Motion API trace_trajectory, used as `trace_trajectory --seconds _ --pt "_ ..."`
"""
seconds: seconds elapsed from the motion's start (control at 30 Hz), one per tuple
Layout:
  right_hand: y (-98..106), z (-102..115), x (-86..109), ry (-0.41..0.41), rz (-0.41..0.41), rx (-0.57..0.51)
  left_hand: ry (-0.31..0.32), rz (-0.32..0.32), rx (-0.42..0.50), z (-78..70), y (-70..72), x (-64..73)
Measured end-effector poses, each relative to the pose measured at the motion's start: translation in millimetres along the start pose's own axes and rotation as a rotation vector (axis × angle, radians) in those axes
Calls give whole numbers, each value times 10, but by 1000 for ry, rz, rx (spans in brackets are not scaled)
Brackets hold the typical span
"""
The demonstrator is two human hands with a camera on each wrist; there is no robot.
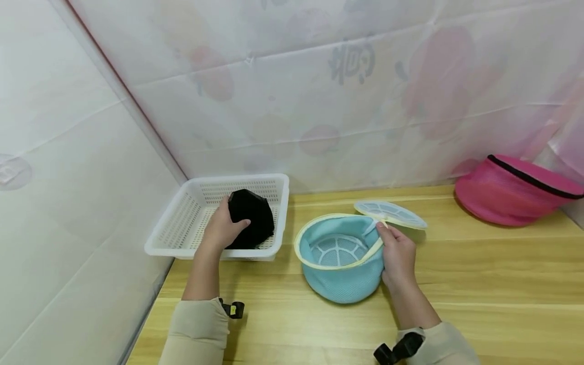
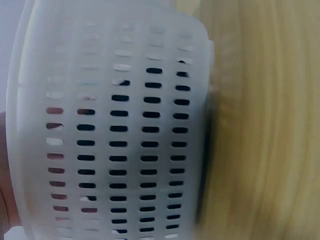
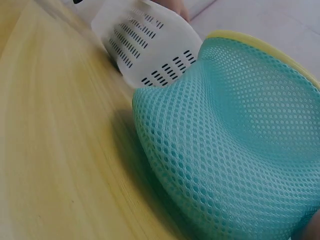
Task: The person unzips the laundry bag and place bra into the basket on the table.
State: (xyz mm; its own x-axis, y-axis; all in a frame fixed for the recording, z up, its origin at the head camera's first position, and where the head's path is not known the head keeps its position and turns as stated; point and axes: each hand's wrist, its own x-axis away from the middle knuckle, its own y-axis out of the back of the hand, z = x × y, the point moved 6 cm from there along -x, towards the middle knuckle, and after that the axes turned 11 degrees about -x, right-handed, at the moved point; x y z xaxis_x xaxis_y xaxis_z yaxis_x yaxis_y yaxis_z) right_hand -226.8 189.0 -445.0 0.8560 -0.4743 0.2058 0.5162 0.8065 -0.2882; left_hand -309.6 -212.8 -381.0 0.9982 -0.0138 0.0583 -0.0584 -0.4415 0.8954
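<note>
Sleeves [image 1: 193, 329] are pointing forward, left hand [image 1: 223, 225] gripping black bundle [image 1: 255, 218] still in basket [image 1: 182, 252], right hand [image 1: 400, 256] pinching already-open bag [image 1: 339, 284].

The basket [image 2: 102, 150]'s slotted wall stood close.
A dark thing [image 2: 118, 129] showed through many slots; part of the left hand [image 2: 7, 187] appeared past the rim; the worktop [image 2: 270, 125] lay blurred along the base edge.

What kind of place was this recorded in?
Probably a makeshift indoor work corner: a wood-grain tabletop against hung, printed sheeting, with a white perforated basket and a blue mesh bag.
</note>
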Motion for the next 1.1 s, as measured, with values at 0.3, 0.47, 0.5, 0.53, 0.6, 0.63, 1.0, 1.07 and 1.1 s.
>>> trace_trajectory --seconds 0.3,0.47,0.5,0.53,0.6,0.63,1.0,1.07,1.1 --pt "13 -24 -110 -47 13 -27 -133 -299 58 -353 194 277" --pt "12 5 -213 -36 -34 -277 -322 -461 168 -848 124 477" --pt "3 28 -240 -19 -35 -342 -349 -472 187 -932 90 507" --pt "-7 50 -271 -5 -33 -409 -373 -480 203 -1006 49 529" --pt "-51 72 -352 1 -2 -530 -415 -481 220 -1125 -37 565" --pt "-84 66 -401 -14 29 -557 -431 -476 221 -1171 -82 576" --pt "-142 89 -816 -68 362 587 -530 -476 155 -1397 -313 626" --pt "-24 218 -877 -39 405 653 -549 -478 149 -1427 -318 632" --pt "60 287 -912 -33 412 670 -557 -481 148 -1441 -318 637"
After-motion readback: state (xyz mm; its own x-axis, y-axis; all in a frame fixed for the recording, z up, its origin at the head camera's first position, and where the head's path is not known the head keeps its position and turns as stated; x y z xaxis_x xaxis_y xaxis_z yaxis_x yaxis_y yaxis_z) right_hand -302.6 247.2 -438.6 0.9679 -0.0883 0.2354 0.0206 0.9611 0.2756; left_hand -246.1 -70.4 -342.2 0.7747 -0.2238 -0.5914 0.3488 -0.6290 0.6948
